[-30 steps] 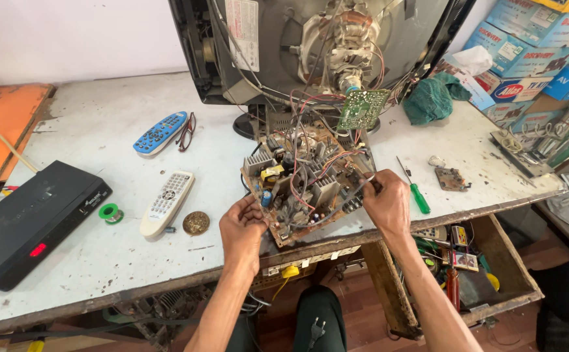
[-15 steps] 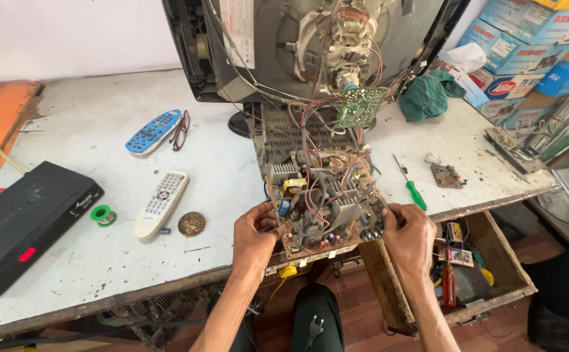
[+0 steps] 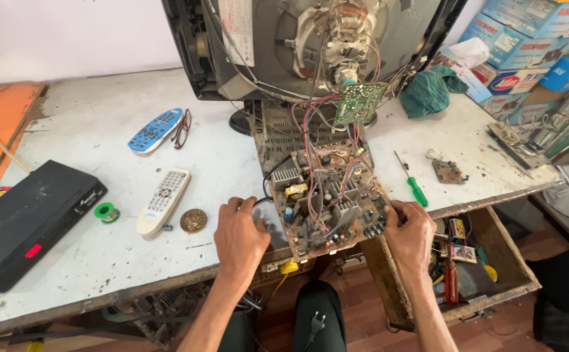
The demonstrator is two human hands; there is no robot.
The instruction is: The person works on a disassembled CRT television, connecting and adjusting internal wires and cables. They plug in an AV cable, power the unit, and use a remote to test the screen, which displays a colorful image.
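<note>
circuit board | both hands grip its side edges | fingertips hidden | near edge overhangs table

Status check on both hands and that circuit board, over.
Left hand and right hand grip circuit board at its sides. Board wired to open television. Green screwdriver lies alongside.

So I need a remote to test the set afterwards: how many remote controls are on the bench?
2. A blue remote lies beside a pair of glasses; a white remote lies left of the left hand, near the solder spool. Others may be hidden.
</note>
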